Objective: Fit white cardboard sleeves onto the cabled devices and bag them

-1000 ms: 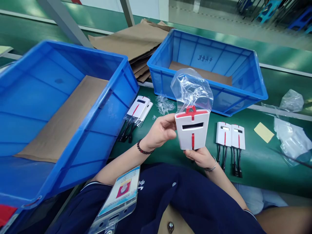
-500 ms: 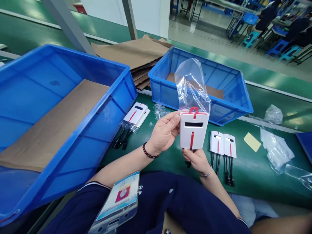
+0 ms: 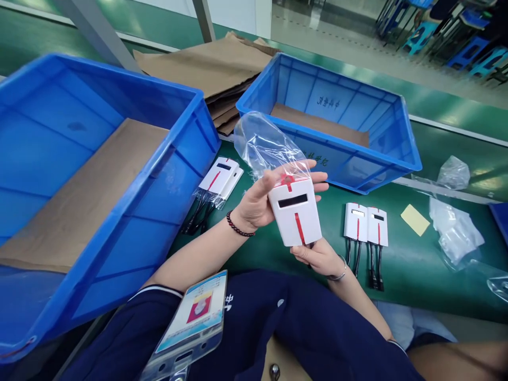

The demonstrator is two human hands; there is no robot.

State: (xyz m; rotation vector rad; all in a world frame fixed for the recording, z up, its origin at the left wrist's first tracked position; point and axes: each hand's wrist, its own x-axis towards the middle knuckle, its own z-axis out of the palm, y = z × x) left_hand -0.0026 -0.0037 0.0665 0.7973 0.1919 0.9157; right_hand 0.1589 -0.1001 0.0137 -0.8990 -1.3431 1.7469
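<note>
I hold a white device with a red stripe and red top clip (image 3: 296, 214) upright over the green bench, tilted a little to the left. A clear plastic bag (image 3: 264, 144) sticks up from its top and leans left. My left hand (image 3: 260, 198) is behind the device near its top, fingers stretched out across the bag's mouth. From below, my right hand (image 3: 317, 255) pinches the device's lower end. Two bare white devices with black cables (image 3: 365, 225) lie side by side to the right. Bagged devices (image 3: 220, 179) lie to the left.
A large blue crate (image 3: 91, 174) lined with cardboard stands at left. A second blue crate (image 3: 329, 121) stands behind my hands. Flat brown cardboard (image 3: 206, 66) is stacked at the back. Loose clear bags (image 3: 454, 227) and a yellow card (image 3: 415, 219) lie at right. An ID badge (image 3: 192, 320) hangs on my chest.
The device has tilted left and the bag has bent down to the left. My left hand has gone from pinching the device's upper corner to lying behind it with fingers spread.
</note>
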